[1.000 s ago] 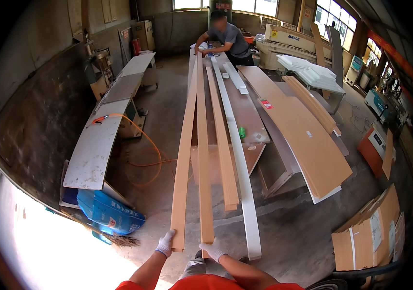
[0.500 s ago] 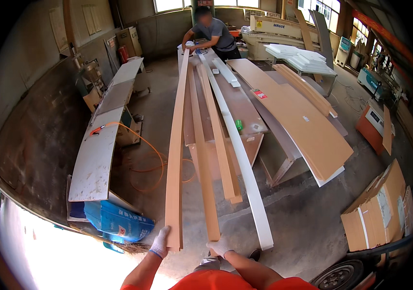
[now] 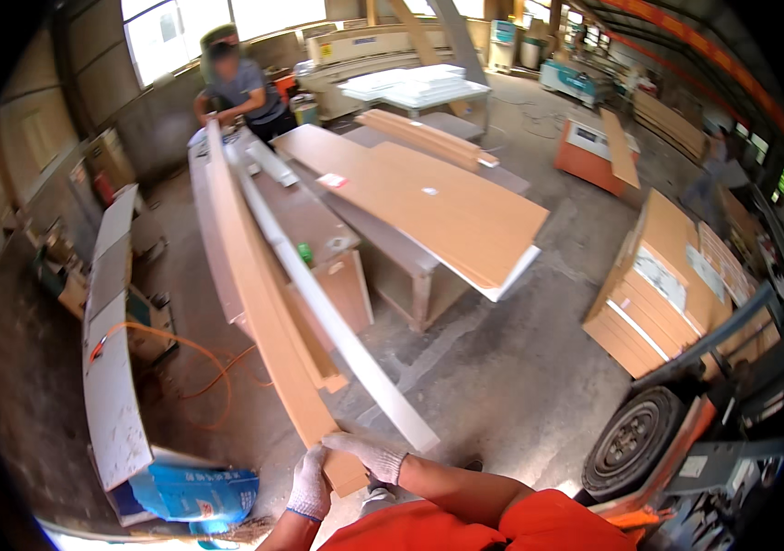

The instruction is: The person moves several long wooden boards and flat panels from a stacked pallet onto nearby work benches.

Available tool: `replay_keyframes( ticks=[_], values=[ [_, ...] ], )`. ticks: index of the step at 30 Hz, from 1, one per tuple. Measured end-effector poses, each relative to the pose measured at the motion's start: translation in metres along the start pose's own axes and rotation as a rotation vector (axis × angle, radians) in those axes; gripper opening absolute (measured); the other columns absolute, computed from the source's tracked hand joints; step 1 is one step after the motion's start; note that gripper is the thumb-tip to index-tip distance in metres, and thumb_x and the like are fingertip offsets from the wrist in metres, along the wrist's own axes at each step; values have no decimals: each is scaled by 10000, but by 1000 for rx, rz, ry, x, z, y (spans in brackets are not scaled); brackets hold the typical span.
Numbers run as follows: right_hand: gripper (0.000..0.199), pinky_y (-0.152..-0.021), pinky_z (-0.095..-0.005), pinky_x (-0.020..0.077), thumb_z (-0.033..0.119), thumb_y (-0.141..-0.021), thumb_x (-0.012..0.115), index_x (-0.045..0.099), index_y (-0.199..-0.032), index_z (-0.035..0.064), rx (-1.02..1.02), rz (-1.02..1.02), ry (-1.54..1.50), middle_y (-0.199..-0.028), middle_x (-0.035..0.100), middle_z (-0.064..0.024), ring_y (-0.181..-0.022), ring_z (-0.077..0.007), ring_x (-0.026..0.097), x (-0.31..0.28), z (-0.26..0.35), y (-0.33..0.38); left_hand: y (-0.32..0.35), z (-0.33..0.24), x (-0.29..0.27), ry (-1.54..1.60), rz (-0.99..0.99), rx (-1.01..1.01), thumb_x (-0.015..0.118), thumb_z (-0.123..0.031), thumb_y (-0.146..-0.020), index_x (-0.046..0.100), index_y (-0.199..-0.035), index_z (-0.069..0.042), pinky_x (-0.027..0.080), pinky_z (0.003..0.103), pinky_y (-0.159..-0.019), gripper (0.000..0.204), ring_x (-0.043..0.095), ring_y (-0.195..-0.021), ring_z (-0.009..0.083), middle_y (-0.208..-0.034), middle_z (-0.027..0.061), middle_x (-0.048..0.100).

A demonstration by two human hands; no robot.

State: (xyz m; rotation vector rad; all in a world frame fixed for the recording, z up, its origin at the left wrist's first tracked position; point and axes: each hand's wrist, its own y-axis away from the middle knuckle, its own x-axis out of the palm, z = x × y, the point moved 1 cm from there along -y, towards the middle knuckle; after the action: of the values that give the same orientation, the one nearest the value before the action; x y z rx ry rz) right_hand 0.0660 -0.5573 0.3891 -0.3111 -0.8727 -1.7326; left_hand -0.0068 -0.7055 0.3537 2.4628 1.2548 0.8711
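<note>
1. At the lower edge of the head view, the person's left hand and right hand, both in pale gloves, were close together, clamped on the near end of some long brown boards, one hand on each side. How many boards lay in that grip could not be told.
2. From there the boards ran away, slanting left, to the far end of the table, where a co-worker leaned in, arms reaching to them.
3. Just right of the boards, a long white strip lay slantwise, its near end jutting past the table.
4. Farther right lay a broad brown panel; a wheel stood at the lower right.
</note>
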Motion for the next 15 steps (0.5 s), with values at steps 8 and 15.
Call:
replay_keyframes(
  ticks=[8, 15],
  values=[
    [386, -865, -350, 523, 345, -935, 646, 677, -1150, 26, -152, -113, 192, -1057, 691, -94, -975, -194, 653, -157, 57, 90, -5, 66, 172, -191, 230, -126, 572, -570, -978, 546, -1389, 4, 639, 470, -800, 707, 730, -1053, 330, -1222, 179, 690],
    [526, -951, -336, 499, 339, -926, 622, 608, -1348, 25, -99, -160, 255, -1205, 671, -104, -1073, -194, 642, -252, 98, 168, -31, 104, 260, -536, 484, -228, 540, -663, -970, 553, -1377, 48, 639, 455, -688, 820, 754, -851, 366, -1087, 231, 722]
  ],
)
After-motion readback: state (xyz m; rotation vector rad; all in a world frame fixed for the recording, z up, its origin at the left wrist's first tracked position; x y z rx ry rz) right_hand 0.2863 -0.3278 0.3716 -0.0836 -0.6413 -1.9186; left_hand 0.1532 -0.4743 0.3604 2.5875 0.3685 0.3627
